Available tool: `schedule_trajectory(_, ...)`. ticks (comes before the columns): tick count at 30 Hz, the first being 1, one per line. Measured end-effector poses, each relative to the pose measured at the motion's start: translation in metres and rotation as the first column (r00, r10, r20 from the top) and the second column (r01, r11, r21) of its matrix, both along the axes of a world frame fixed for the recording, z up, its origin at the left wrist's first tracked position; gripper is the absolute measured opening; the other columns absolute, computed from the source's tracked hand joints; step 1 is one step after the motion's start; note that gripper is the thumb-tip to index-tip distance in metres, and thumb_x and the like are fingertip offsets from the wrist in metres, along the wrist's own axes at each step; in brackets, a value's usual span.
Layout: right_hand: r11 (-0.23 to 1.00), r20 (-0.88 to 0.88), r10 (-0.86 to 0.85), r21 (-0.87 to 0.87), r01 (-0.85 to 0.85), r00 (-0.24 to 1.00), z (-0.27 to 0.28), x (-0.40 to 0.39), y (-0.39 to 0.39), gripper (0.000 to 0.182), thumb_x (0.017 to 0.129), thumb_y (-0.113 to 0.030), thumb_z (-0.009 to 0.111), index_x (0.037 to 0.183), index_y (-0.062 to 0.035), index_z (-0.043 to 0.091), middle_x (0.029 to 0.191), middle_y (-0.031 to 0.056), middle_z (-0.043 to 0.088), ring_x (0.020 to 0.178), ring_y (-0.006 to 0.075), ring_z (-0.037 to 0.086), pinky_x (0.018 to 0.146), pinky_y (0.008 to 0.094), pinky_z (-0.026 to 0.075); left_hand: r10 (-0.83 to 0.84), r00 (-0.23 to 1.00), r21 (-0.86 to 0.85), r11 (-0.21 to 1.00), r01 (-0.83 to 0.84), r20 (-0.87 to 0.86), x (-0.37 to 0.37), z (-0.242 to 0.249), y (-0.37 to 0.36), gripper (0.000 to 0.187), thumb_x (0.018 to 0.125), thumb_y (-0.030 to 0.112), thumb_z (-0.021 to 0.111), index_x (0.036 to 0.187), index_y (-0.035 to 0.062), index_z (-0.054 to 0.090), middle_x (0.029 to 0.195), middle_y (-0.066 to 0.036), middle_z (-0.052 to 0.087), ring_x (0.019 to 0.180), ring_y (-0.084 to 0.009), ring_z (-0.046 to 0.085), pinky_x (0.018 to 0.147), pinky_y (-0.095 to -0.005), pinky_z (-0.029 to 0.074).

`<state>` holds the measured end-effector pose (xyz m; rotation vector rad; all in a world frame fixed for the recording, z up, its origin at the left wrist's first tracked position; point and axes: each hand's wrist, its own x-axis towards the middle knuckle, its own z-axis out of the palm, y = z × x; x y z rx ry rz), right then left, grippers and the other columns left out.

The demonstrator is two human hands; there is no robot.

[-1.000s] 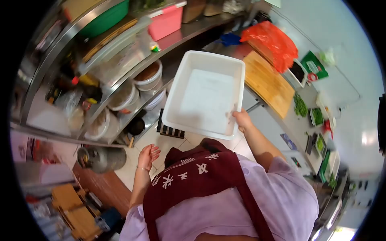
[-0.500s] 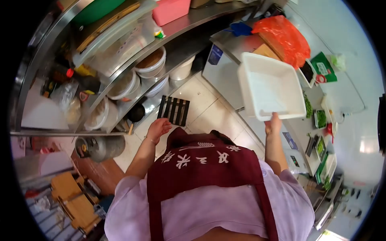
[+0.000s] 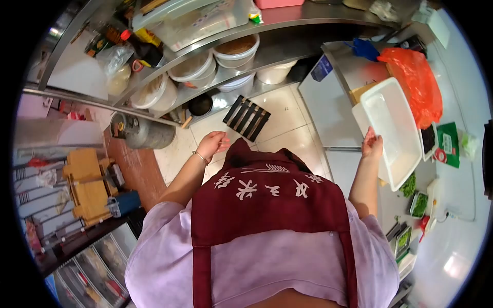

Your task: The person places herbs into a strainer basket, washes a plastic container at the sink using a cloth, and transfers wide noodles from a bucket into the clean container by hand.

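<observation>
My right hand [image 3: 372, 145] grips the near edge of a white rectangular plastic tub [image 3: 396, 131], which is tilted beside the counter on the right. Its inside faces me and looks bare. Fingers and thumb close over the tub's rim. My left hand [image 3: 212, 146] hangs free over the tiled floor with its fingers loosely extended and nothing in them. Closest to it is a black slatted rack [image 3: 247, 118] on the floor. A dark red apron [image 3: 269, 205] covers my front.
Steel shelving [image 3: 287, 28] at the upper left carries several white buckets [image 3: 236, 51]. A gas cylinder [image 3: 149, 132] stands on the floor at left. A red plastic bag [image 3: 413, 84], a green packet [image 3: 448, 146] and trays of greens [image 3: 418, 204] line the right counter.
My view has turned left, so the shelves and rack appear farther right. The tub has tipped to a steeper angle in my right hand. My left hand remains free.
</observation>
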<state>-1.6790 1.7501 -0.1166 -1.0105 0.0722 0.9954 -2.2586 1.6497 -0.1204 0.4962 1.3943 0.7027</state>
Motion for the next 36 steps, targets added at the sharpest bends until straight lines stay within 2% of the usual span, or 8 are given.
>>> schedule_trajectory(11, 0.962, 0.022, 0.271, -0.04, -0.27, 0.962, -0.004, -0.015, 0.04, 0.032, 0.096, -0.03, 0.038, 0.094, -0.0023, 0.053, 0.097, 0.013, 0.063, 0.081, 0.0179, 0.063, 0.057, 0.0198, 0.052, 0.183, 0.982, -0.004, 0.983, -0.183, -0.034, 0.006, -0.002, -0.034, 0.028, 0.09, 0.022, 0.048, 0.107, 0.001, 0.054, 0.095, -0.012, 0.062, 0.079, -0.0204, 0.064, 0.066, -0.0257, 0.051)
schedule_trajectory(13, 0.601, 0.066, 0.794, 0.066, -0.796, 0.605, -0.033, -0.001, 0.035, 0.029, 0.095, -0.031, 0.043, 0.091, -0.0046, 0.054, 0.092, 0.0121, 0.064, 0.074, 0.0174, 0.062, 0.052, 0.0186, 0.048, 0.185, 0.98, -0.011, 0.982, -0.186, -0.067, 0.012, 0.011, -0.033, 0.028, 0.09, 0.022, 0.047, 0.108, 0.0018, 0.054, 0.095, -0.011, 0.062, 0.079, -0.0194, 0.064, 0.065, -0.0251, 0.051)
schedule_trajectory(20, 0.964, -0.107, 0.265, 0.037, -0.262, 0.958, 0.029, -0.034, 0.036, 0.051, 0.094, -0.045, 0.04, 0.117, 0.0, 0.043, 0.1, 0.0177, 0.063, 0.074, 0.0203, 0.061, 0.054, 0.0224, 0.049, 0.122, 0.991, -0.021, 0.992, -0.123, -0.057, 0.008, 0.001, -0.024, 0.029, 0.091, 0.022, 0.044, 0.112, 0.0033, 0.053, 0.096, -0.01, 0.062, 0.081, -0.0181, 0.063, 0.067, -0.024, 0.05)
schedule_trajectory(25, 0.947, -0.041, 0.32, 0.055, -0.318, 0.947, 0.011, -0.016, 0.04, 0.049, 0.093, -0.041, 0.043, 0.127, -0.0068, 0.037, 0.113, 0.0199, 0.058, 0.076, 0.0219, 0.062, 0.059, 0.0223, 0.053, 0.147, 0.987, 0.025, 0.989, -0.146, -0.065, 0.021, 0.006, -0.018, 0.027, 0.091, 0.021, 0.047, 0.109, 0.0022, 0.054, 0.093, -0.01, 0.062, 0.079, -0.0186, 0.063, 0.066, -0.0247, 0.051)
schedule_trajectory(27, 0.833, -0.022, 0.553, 0.053, -0.551, 0.833, 0.009, -0.026, 0.032, 0.045, 0.092, -0.037, 0.049, 0.132, -0.0218, 0.037, 0.123, 0.0188, 0.052, 0.082, 0.0221, 0.063, 0.061, 0.0226, 0.054, 0.14, 0.989, 0.056, 0.989, -0.137, -0.057, 0.025, 0.014, -0.02, 0.026, 0.09, 0.022, 0.051, 0.107, 0.0028, 0.055, 0.093, -0.01, 0.062, 0.079, -0.0185, 0.063, 0.065, -0.0245, 0.051)
schedule_trajectory(32, 0.444, -0.03, 0.889, 0.295, -0.846, 0.456, 0.003, -0.073, -0.002, 0.056, 0.092, -0.048, 0.04, 0.134, -0.0124, 0.038, 0.128, 0.0096, 0.051, 0.095, 0.0209, 0.056, 0.075, 0.0306, 0.045, 0.179, 0.975, -0.004, 0.984, -0.181, -0.134, 0.012, 0.023, -0.031, 0.027, 0.091, 0.024, 0.049, 0.11, 0.0048, 0.051, 0.096, -0.009, 0.061, 0.082, -0.0184, 0.063, 0.067, -0.0263, 0.05)
schedule_trajectory(34, 0.283, -0.07, 0.949, -0.227, -0.932, 0.306, -0.061, -0.077, 0.01, 0.048, 0.092, -0.043, 0.043, 0.129, -0.0109, 0.044, 0.116, 0.0099, 0.057, 0.089, 0.0206, 0.06, 0.069, 0.0313, 0.049, 0.215, 0.963, -0.014, 0.975, -0.22, -0.163, -0.005, 0.019, -0.04, 0.028, 0.092, 0.027, 0.049, 0.111, 0.0062, 0.05, 0.098, -0.009, 0.061, 0.082, -0.0184, 0.063, 0.067, -0.0266, 0.049)
schedule_trajectory(36, 0.167, -0.038, 0.98, -0.356, -0.919, 0.193, -0.072, -0.102, 0.006, 0.048, 0.091, -0.041, 0.044, 0.127, -0.0092, 0.045, 0.115, 0.0103, 0.058, 0.089, 0.0213, 0.061, 0.07, 0.0321, 0.05, 0.301, 0.935, -0.009, 0.951, -0.308, -0.188, -0.025, 0.023, -0.052, 0.029, 0.092, 0.026, 0.049, 0.112, 0.0062, 0.049, 0.1, -0.009, 0.061, 0.083, -0.0188, 0.063, 0.067, -0.0269, 0.049)
